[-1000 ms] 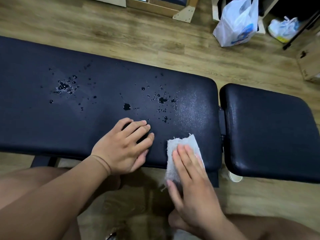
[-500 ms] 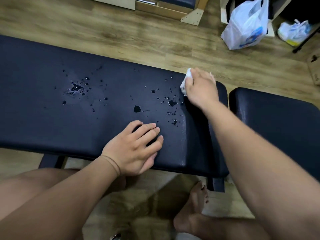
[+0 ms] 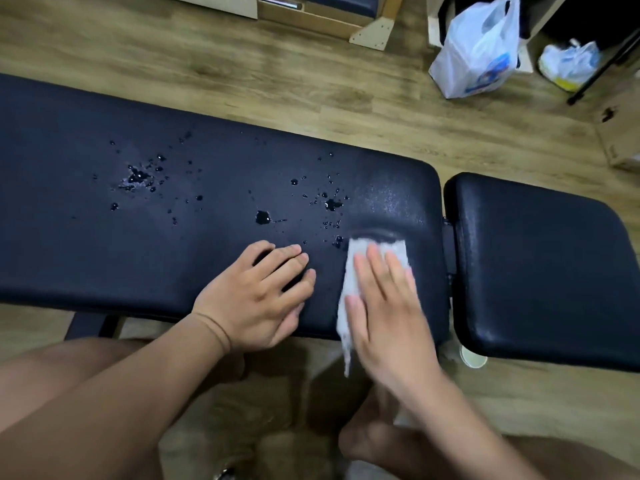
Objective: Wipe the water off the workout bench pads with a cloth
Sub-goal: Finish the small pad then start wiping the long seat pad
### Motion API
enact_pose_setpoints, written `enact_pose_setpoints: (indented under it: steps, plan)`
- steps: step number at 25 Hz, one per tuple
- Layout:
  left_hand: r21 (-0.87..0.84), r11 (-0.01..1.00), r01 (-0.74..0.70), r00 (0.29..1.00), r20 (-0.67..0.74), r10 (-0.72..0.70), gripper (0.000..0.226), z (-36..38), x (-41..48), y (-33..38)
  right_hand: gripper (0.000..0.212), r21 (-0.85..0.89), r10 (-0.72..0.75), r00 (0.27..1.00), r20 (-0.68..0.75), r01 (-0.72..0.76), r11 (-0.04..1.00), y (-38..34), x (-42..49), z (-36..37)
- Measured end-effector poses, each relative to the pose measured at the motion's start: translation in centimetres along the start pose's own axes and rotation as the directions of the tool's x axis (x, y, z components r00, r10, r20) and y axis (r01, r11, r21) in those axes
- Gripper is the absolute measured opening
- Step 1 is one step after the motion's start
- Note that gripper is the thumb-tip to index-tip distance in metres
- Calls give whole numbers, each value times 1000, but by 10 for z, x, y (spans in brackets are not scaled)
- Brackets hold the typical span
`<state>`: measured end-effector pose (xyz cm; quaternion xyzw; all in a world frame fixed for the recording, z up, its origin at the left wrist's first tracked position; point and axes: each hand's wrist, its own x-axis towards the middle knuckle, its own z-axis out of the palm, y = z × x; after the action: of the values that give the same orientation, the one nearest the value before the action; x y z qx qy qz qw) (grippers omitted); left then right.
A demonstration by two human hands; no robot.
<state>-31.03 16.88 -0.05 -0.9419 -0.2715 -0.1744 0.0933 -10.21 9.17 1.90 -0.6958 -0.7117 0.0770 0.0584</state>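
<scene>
- Pressing flat, the right hand, fingers straight, pins the white cloth on the bench pad.
- Cloth seems limp and light: keep it palmed.
- Left hand rests released alongside.

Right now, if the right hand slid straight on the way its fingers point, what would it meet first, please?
The right hand, flat on the cloth, points across the long pad. Nothing solid lies ahead; its index side would likely sweep the water drops first.
</scene>
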Motion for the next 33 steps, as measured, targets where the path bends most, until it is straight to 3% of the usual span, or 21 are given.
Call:
enact_pose_setpoints:
  steps: [2,5,8,9,12,15,17,19,22,25,28,31,33]
  plan:
    - [14,1000,0,1000,4,0,38,0,0,0,57,-56,31,999,-35,-33,998,11,72,-2]
    - [11,1000,2,1000,8,-2,38,2,-1,2,52,-9,159,987,5,-159,987,31,171,-9]
    - [1,1000,3,1000,8,-3,39,4,-2,-1,44,37,296,955,9,-296,955,23,218,-10]
    - [2,1000,-6,1000,10,6,40,4,-2,-1,40,40,292,956,16,-292,956,7,223,-10]
    - [-9,1000,-17,998,52,18,41,-1,-3,2,42,34,64,998,27,-65,997,-49,216,-2]
    - [6,1000,-27,996,85,26,42,-1,-2,-2,47,104,-58,998,36,54,993,-23,208,-13]
    - [5,1000,-24,996,82,23,42,0,-2,-3,45,70,71,997,-4,-70,995,32,189,-19]
    - [-6,1000,-16,998,58,17,41,0,-3,0,50,80,303,951,-65,-298,951,89,162,-26]
    - [-15,1000,-2,998,59,3,41,-1,-3,0,50,129,459,877,-142,-443,887,93,137,-24]
    - [-18,1000,2,996,86,0,39,-3,-1,0,55,112,374,911,-175,-359,927,18,128,-7]
    - [-64,998,17,995,98,-11,26,-15,-2,-2,50,57,139,987,-84,-134,989,-55,110,17]
    - [-132,991,-8,996,87,19,21,-40,-17,-16,45,120,-52,995,-85,62,991,-42,92,3]
    - [-132,991,-32,990,131,49,27,-58,-32,-34,42,169,45,987,-157,-18,986,-5,66,-11]
